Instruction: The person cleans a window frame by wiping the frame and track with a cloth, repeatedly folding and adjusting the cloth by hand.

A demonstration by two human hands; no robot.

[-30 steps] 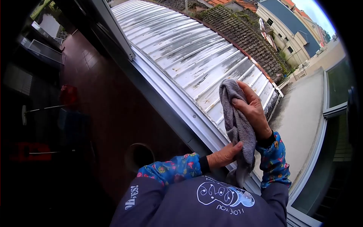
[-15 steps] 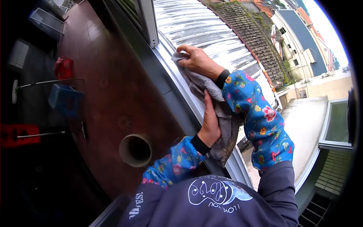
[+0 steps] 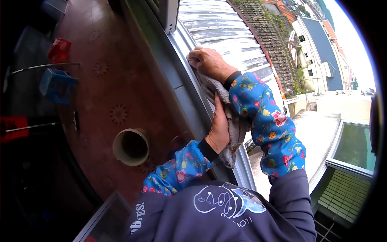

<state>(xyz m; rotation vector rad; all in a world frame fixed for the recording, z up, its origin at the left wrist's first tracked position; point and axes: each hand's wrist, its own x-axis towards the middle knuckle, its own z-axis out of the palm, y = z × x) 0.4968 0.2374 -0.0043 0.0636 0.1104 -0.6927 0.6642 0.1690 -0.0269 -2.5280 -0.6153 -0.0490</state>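
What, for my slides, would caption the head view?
Left hand and right hand hold crumpled grey cloth over silver metal window track.

You have one beige bucket; right of it, two hands, left hand and right hand, two floral oversleeves, one grey cloth; left of it, one blue plastic stool, two thin poles.
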